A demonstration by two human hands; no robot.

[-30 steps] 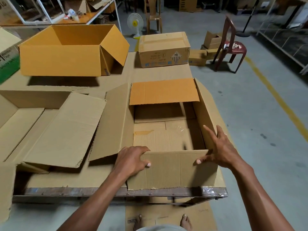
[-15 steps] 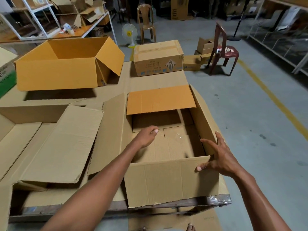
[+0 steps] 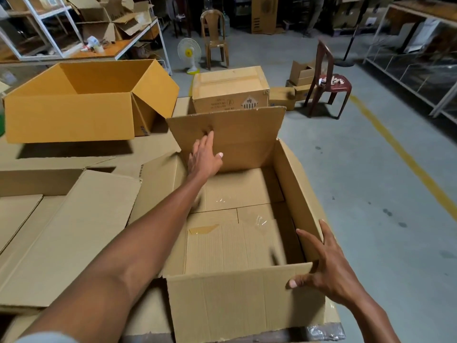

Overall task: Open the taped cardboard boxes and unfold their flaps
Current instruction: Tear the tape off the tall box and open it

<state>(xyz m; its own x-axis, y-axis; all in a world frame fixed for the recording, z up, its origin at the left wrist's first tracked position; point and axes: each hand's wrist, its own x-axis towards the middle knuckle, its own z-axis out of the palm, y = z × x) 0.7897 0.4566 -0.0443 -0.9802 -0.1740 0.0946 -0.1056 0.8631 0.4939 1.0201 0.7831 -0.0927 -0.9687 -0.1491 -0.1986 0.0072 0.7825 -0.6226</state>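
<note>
The box (image 3: 237, 243) sits open-topped on the near right corner of the table (image 3: 153, 147), directly in front of me. The step in hand is, by my reading, folding the far flap (image 3: 237, 134) outward. That flap stands roughly upright at the far rim.

To do this well: I push high on the flap, near its free edge, so it turns at the crease instead of buckling mid-panel. I brace the box at the near end so it does not slide away across the table. I push until the flap drops past vertical and hangs outward.

Left hand (image 3: 204, 157): extended into the box, fingers straight and together, fingertips against the inner face of the far flap, thumb out to the side. It presses; it grips nothing.

Right hand (image 3: 324, 271): spread wide at the near right corner. The thumb lies on the outer face of the near flap (image 3: 237, 300), the fingers reach along the right wall. This is a steadying contact; I cannot tell whether any finger hooks the edge.

A taped box (image 3: 230, 90) waits beyond, flaps unopened.
</note>
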